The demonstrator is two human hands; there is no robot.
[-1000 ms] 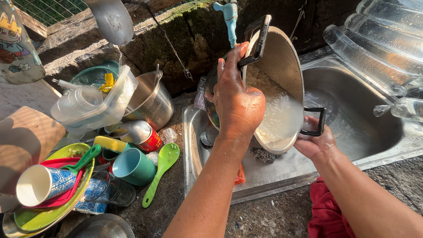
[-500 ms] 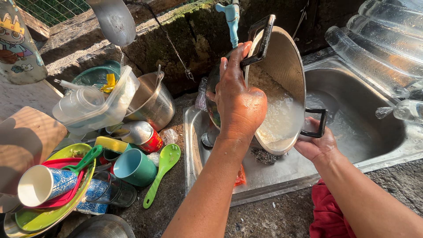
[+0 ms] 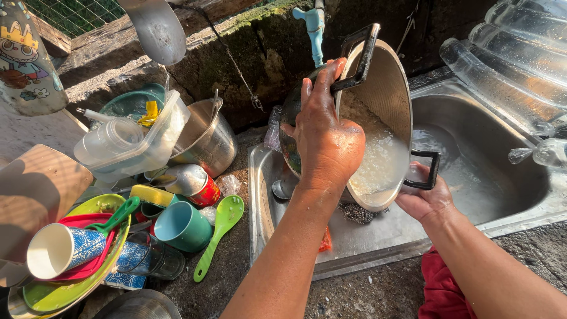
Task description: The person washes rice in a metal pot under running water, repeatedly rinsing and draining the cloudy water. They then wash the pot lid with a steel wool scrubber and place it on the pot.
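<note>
— Over the sink (image 3: 502,177), tipping the steel pot (image 3: 387,112) onto its side, with its lower rim resting on the flat left part of the sink.

— Gripping it how?

— Clamping the left hand (image 3: 328,142) over the upper rim, fingers curled round the edge beside the top black handle. Wrapping the right hand (image 3: 422,201) round the lower black handle, closed tight on it.

— Getting anywhere with the washing?

— Judging by the inside, being somewhere in the middle: holding cloudy, foamy water (image 3: 381,168) against the lower wall, so probably soaped and being swilled, not yet rinsed clean. Seeing no water running from the blue tap (image 3: 313,23) behind the sink.

— And the scrubber?

— Lying dark and wiry (image 3: 357,212) on the sink's left part, under the pot, not being held.

— Leaving much undone?

— Seemingly plenty. Waiting to the left of the sink: a second metal pot (image 3: 207,139), a clear plastic container (image 3: 130,142), a teal cup (image 3: 183,227), a green spoon (image 3: 218,230), a white cup (image 3: 56,251) on stacked coloured plates. Not being able to tell whether those are washed or dirty.
</note>
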